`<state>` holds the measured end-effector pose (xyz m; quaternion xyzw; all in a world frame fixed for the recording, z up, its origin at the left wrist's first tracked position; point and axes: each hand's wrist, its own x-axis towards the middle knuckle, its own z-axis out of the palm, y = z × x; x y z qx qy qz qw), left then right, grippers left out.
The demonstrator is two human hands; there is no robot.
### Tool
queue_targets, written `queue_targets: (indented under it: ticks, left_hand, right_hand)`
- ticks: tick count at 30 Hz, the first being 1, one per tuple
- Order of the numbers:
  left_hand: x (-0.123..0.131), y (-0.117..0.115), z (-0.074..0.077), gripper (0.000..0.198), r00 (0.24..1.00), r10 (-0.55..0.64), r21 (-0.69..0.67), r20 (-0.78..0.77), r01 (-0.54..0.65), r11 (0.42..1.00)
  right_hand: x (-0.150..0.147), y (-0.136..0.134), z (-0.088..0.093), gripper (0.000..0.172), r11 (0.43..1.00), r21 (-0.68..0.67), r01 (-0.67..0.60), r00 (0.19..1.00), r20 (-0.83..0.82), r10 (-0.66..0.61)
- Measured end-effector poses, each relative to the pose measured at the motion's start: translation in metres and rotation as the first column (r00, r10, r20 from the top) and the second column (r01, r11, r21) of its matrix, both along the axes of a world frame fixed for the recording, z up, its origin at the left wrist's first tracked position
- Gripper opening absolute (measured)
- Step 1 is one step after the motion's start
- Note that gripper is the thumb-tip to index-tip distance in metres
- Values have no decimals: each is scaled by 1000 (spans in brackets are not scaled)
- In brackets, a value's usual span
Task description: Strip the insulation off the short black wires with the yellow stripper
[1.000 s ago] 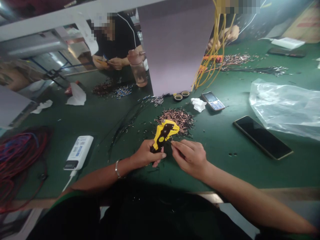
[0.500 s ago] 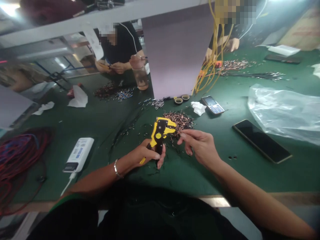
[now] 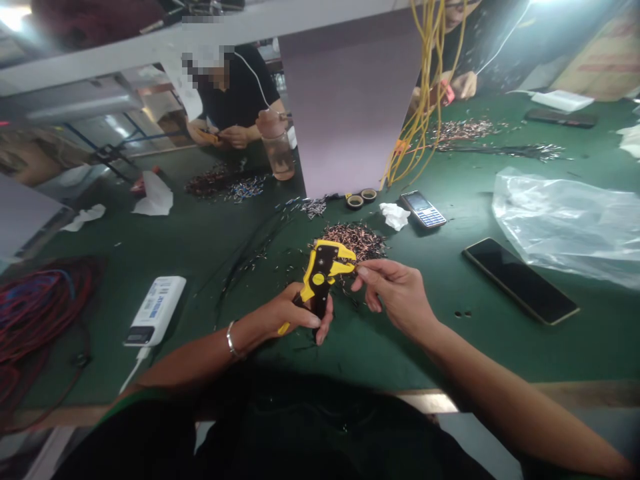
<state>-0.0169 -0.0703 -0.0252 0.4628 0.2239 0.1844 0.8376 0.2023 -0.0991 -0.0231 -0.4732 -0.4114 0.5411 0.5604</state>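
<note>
My left hand [image 3: 290, 313] is wrapped round the handles of a yellow and black wire stripper [image 3: 323, 270], whose jaws point up and to the right. My right hand [image 3: 393, 290] is pinched just right of the jaws, with thumb and forefinger closed on something too thin to make out. Behind the tool lies a heap of small copper-coloured wire pieces [image 3: 357, 237] on the green table [image 3: 410, 340]. Thin black wires [image 3: 250, 257] trail off to the left of the heap.
A white power bank [image 3: 156, 310] lies at left, beside red and blue cable coils [image 3: 35, 307]. A black smartphone [image 3: 520, 280], a keypad phone [image 3: 423, 209], a clear plastic bag [image 3: 570, 220] and tape rolls [image 3: 361, 197] lie to the right. Other people work across the table behind a grey divider [image 3: 350, 100].
My right hand has lifted from low beside the tool's handle up to its jaws. The stripper's handles have spread apart and the tool has tilted more upright.
</note>
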Motion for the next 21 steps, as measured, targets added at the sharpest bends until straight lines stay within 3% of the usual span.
queue_targets:
  ticks: [5,21]
  left_hand:
    - [-1,-1,-2,29,1000,-12,-9,4,12,1000]
    - [-3,-3,-8,20,1000,27,-25,14,-27,999]
  right_hand:
    - [0,-1,1,17,999,-3,-42,999,-1,42]
    - [0,-1,3,15,999,-37,1,998,61,1]
